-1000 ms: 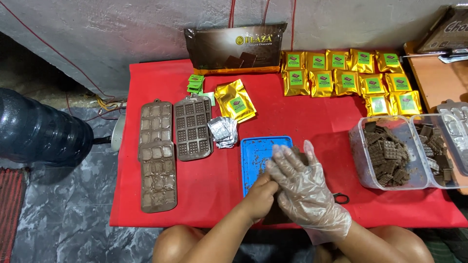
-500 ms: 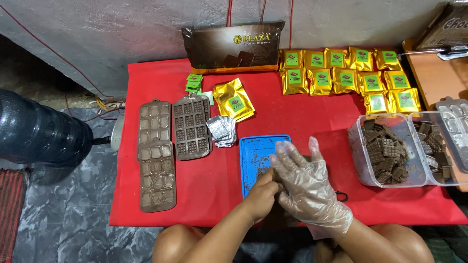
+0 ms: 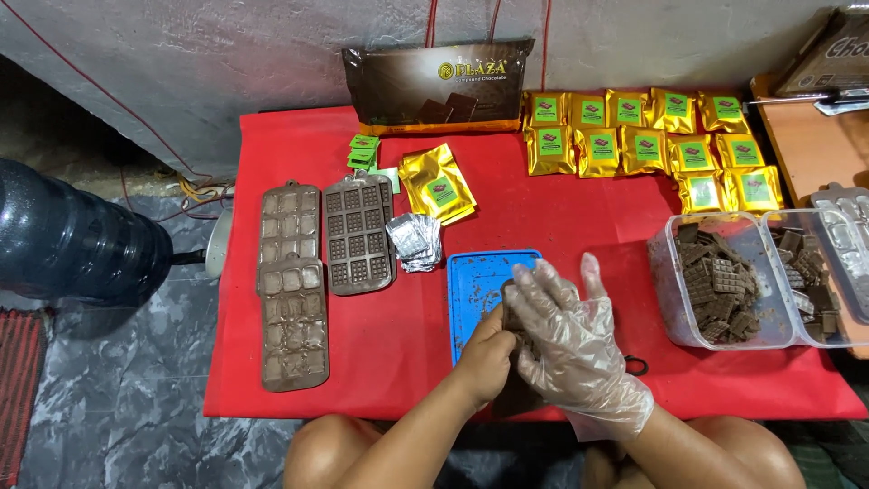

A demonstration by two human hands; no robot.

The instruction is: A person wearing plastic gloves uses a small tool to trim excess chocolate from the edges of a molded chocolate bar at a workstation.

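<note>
— Chocolate [image 3: 512, 319], a small dark piece, sits pinched between both hands over the near edge of the blue tray [image 3: 480, 276] on the red tabletop [image 3: 579, 217].

— How are the hands set?

— Left hand [image 3: 484, 358] is bare, fingers curled shut around the piece from below. Right hand [image 3: 570, 340] wears a clear plastic glove, fingers half spread and draped over the top of it; the thumb looks pressed against it. Much of the piece is hidden under them.

— How would it handle?

— Light and stiff, I'd judge, but brittle: it should snap rather than bend, and it may soften and smear under a warm bare palm. Best held by its edges, lightly, with fingertips.

— What lies around?

— Brown moulds [image 3: 291, 285] to the left, a small heap of foil wrappers [image 3: 415, 240] beside them, gold pouches [image 3: 643, 145] in rows at the back, and a clear tub [image 3: 670, 290] of chocolate pieces to the right.
</note>
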